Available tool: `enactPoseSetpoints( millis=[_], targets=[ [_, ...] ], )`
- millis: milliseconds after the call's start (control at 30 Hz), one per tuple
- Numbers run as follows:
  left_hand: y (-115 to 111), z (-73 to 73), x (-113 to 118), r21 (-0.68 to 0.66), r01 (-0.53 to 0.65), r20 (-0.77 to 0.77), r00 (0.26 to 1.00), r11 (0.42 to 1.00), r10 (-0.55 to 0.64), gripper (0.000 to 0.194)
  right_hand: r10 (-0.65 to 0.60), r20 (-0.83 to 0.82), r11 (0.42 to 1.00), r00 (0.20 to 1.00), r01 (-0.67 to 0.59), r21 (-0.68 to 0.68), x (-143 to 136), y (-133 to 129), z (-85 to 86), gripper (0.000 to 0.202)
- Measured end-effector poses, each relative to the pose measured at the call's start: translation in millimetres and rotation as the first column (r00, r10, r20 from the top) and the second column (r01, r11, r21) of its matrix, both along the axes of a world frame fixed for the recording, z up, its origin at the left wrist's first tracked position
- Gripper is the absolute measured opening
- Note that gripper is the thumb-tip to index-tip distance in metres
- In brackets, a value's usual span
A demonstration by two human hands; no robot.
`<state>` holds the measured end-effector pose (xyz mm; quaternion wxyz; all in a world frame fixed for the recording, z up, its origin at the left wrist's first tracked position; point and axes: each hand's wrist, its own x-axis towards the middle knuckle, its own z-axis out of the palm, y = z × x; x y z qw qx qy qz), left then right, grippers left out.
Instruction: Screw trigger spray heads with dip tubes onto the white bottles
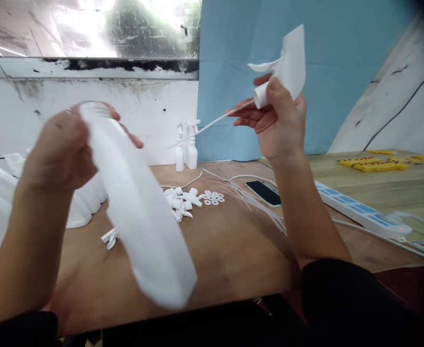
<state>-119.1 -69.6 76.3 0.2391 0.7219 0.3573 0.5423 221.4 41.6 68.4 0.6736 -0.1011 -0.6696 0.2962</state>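
Observation:
A long white plastic bottle (139,207) hangs tilted from my left hand (65,144), whose fingers wrap round its threaded neck. The bottle's base points down and to the right, slightly blurred by motion. Higher up on the right, my right hand (277,115) grips a white spray head (293,62) by its ribbed collar. A thin white tube (215,121) runs out of the collar toward the left, its far end in front of the wall. Bottle and spray head are apart.
White spray parts (183,201) and small rings (213,197) lie mid-table (230,260). Beside them are thin tubes (250,197), a phone (264,193) and a power strip (360,209). More bottles (85,200) lie left; two spray bottles (191,149) stand behind. Yellow items (378,165) lie right.

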Motion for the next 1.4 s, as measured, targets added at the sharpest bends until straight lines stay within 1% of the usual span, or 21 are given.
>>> enactPoseSetpoints(
  millis=[33, 100, 133, 167, 267, 333, 400, 467, 533, 600, 700, 767, 833, 933, 1000, 1067, 1167, 1233, 1333, 1400],
  targets=[
    [8, -5.3, 14, -0.071, 0.085, 0.045, 0.996, 0.994, -0.082, 0.038, 0.008, -0.005, 1.000, 1.000, -0.008, 0.008, 3, 2, 0.5, 0.029],
    [20, -15.2, 32, -0.133, 0.104, 0.100, 0.991, 0.986, -0.091, 0.029, 0.005, -0.014, 1.000, 1.000, -0.005, 0.011, 7, 5, 1.3, 0.029],
    [24, -19.6, 36, -0.175, 0.072, 0.073, 0.996, 0.982, -0.060, 0.026, -0.011, -0.021, 1.000, 1.000, 0.011, 0.012, 8, 5, 1.5, 0.030],
    [27, -23.4, 37, -0.205, 0.025, 0.026, 0.999, 0.979, -0.020, 0.028, -0.036, -0.025, 0.999, 0.999, 0.037, 0.012, 9, 4, 1.6, 0.031],
    [32, -31.0, 35, -0.284, -0.106, -0.194, 0.980, 0.953, 0.051, 0.039, -0.128, -0.019, 0.992, 0.992, 0.128, 0.004, 9, -2, 2.4, 0.034],
    [32, -32.9, 34, -0.295, -0.175, -0.303, 0.950, 0.939, 0.082, 0.044, -0.144, -0.052, 0.990, 0.988, 0.144, -0.003, 9, -6, 3.6, 0.032],
    [31, -33.0, 35, -0.297, -0.213, -0.359, 0.928, 0.931, 0.098, 0.047, -0.131, -0.089, 0.991, 0.987, 0.131, -0.002, 10, -10, 5.6, 0.027],
    [28, -32.2, 38, -0.307, -0.217, -0.386, 0.918, 0.927, 0.087, 0.048, -0.144, -0.106, 0.990, 0.984, 0.143, -0.008, 12, -14, 8.0, 0.026],
    [26, -31.5, 41, -0.312, -0.205, -0.407, 0.911, 0.928, 0.065, 0.046, -0.190, -0.100, 0.982, 0.977, 0.189, -0.024, 14, -16, 10.1, 0.027],
    [26, -31.5, 43, -0.311, -0.190, -0.422, 0.906, 0.931, 0.044, 0.044, -0.212, -0.109, 0.977, 0.971, 0.212, -0.012, 17, -19, 11.4, 0.028],
    [27, -33.4, 44, -0.297, -0.183, -0.436, 0.899, 0.937, 0.037, 0.044, -0.162, -0.112, 0.985, 0.980, 0.167, 0.033, 17, -21, 11.4, 0.026],
    [28, -35.9, 45, -0.274, -0.171, -0.433, 0.901, 0.947, 0.037, 0.046, -0.122, -0.088, 0.992, 0.989, 0.125, 0.030, 15, -21, 10.5, 0.026],
    [28, -39.1, 48, -0.266, -0.148, -0.417, 0.909, 0.952, 0.024, 0.047, -0.082, -0.053, 0.997, 0.995, 0.082, 0.007, 9, -22, 9.1, 0.032],
    [26, -44.6, 55, -0.304, -0.122, -0.383, 0.924, 0.945, -0.004, 0.051, -0.006, 0.002, 1.000, 1.000, 0.006, -0.028, -1, -22, 6.8, 0.038],
    [25, -47.8, 61, -0.335, -0.089, -0.359, 0.932, 0.938, -0.039, 0.053, 0.034, 0.050, 0.999, 0.998, -0.032, -0.030, -6, -22, 5.8, 0.036],
    [23, -50.1, 67, -0.351, -0.052, -0.336, 0.939, 0.935, -0.074, 0.051, 0.048, 0.083, 0.999, 0.995, -0.047, -0.020, -8, -23, 5.5, 0.032],
    [22, -53.2, 74, -0.354, -0.014, -0.302, 0.948, 0.935, -0.100, 0.048, 0.055, 0.093, 0.999, 0.994, -0.055, -0.004, -5, -24, 6.4, 0.028],
    [21, -56.1, 76, -0.355, 0.027, -0.249, 0.961, 0.934, -0.123, 0.047, 0.095, 0.113, 0.995, 0.989, -0.096, 0.004, -2, -25, 6.9, 0.028],
    [21, -60.9, 80, -0.356, 0.108, -0.137, 0.977, 0.928, -0.165, 0.047, 0.178, 0.223, 0.984, 0.959, -0.173, -0.042, -4, -32, 5.0, 0.032],
    [19, -63.2, 84, -0.350, 0.144, -0.083, 0.979, 0.925, -0.184, 0.046, 0.207, 0.339, 0.978, 0.918, -0.187, -0.091, -10, -40, 1.6, 0.033]
  ],
)
